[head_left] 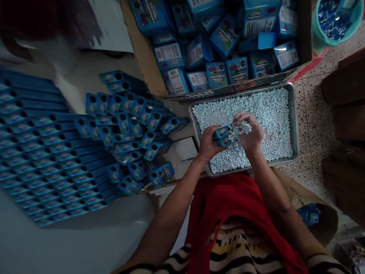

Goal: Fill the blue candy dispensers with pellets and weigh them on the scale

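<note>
My left hand (209, 144) grips two small blue boxes (222, 136) side by side, tilted over the left half of a metal tray (294, 125). My right hand (251, 133) is cupped around a handful of small pale candies (243, 127), right beside the boxes' near ends. Some of these candies lie between the hand and the boxes. Loose white and light-blue candies (273, 110) cover most of the tray's bottom. How full the held boxes are, I cannot tell.
Left of the tray stand many blue boxes with round holes (131, 121), beside long stacked rows (48, 152). A small white-topped scale-like object (185, 148) adjoins the tray. Behind is a cardboard carton (154, 85) of blue boxes; a turquoise bucket (316, 36) stands far right. Another person's blurred hand (88, 23) shows upper left.
</note>
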Demonstrator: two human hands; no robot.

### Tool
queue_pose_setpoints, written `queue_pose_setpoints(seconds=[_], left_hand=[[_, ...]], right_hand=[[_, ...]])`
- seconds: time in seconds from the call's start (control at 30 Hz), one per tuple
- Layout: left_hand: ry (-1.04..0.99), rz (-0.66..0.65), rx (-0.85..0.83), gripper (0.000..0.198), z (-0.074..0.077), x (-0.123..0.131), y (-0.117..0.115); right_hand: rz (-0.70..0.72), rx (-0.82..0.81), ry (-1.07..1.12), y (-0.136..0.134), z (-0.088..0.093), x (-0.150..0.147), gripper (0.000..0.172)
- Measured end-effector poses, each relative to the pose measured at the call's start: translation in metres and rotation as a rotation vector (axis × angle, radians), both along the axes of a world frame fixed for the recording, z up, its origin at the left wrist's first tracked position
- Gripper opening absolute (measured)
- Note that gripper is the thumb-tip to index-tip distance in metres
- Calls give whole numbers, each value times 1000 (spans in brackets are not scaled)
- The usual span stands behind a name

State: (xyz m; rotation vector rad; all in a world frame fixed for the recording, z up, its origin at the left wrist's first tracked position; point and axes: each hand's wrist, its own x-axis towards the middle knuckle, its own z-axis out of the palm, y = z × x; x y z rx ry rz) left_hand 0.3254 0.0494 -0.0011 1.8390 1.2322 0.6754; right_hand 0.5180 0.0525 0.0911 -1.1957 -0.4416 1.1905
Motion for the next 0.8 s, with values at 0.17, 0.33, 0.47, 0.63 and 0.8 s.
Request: queue_pose_setpoints(seconds=[0.17, 0.33, 0.47, 0.63, 0.8], left_hand=[[-37, -76, -27, 76, -5, -12, 0], [-156, 17, -50, 81, -20, -4, 6], [-309, 165, -161, 91, -36, 10, 16], [-442, 351, -211, 93, -68, 44, 37], [-515, 295, -284, 94, -77, 94, 30]], right_hand=[[65, 80, -72, 1, -3, -19, 50], [148, 157, -238, -16, -14, -10, 60], [-32, 23, -608, -36, -52, 63, 58], [-103, -374, -1349, -48, -120, 151, 65], [-8, -403, -1458, -25, -148, 112, 57]])
